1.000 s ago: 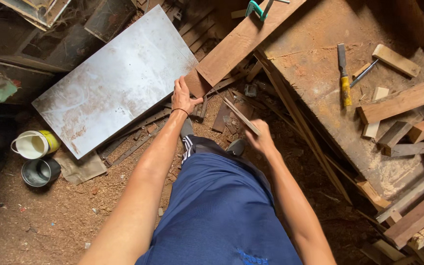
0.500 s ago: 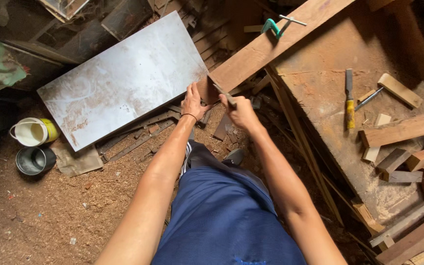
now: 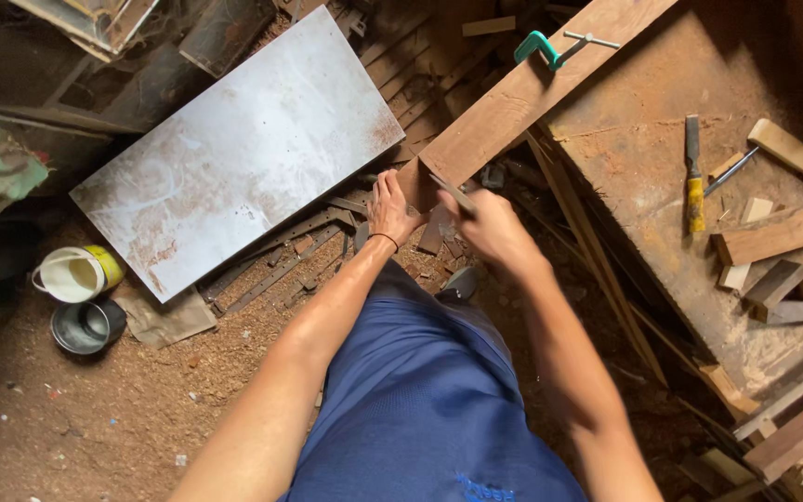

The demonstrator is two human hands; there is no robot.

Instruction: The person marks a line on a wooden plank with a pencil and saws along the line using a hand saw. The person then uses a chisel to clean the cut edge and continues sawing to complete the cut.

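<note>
Dirt floor (image 3: pixel 95 428) covered in sawdust and wood scraps, workshop setting, view straight down over the person's blue shorts. Large scuffed grey metal sheet (image 3: pixel 234 158) lies flat on the floor debris at upper left, long axis running lower-left to upper-right. Worn brown wooden bench (image 3: pixel 643 158) fills the upper right, dusty top. Long reddish-brown wooden plank (image 3: pixel 532 88) lies across the bench's left edge, long axis diagonal: upper end points to the top right out of frame, lower end points down-left and overhangs the floor, just beside the metal sheet's right corner. Green clamp with a metal screw handle (image 3: pixel 541 45) sits on the plank near the bench corner. Left hand (image 3: pixel 390 206) is spread flat, fingers pressed against the plank's lower end. Right hand (image 3: pixel 485 228) is curled around a thin dark strip-like tool (image 3: pixel 450 191) laid against the same plank end; motion blur, can't tell what the tool is. The two hands are near each other, on either side of the plank's end. Bench right side: stacked short timber offcuts (image 3: pixel 773 237), chisel with yellow handle (image 3: pixel 694 177) lying roughly upright in frame. Floor left: white-and-yellow plastic cup (image 3: pixel 74 274), and just below it a small dark metal tin (image 3: pixel 85 325).
</note>
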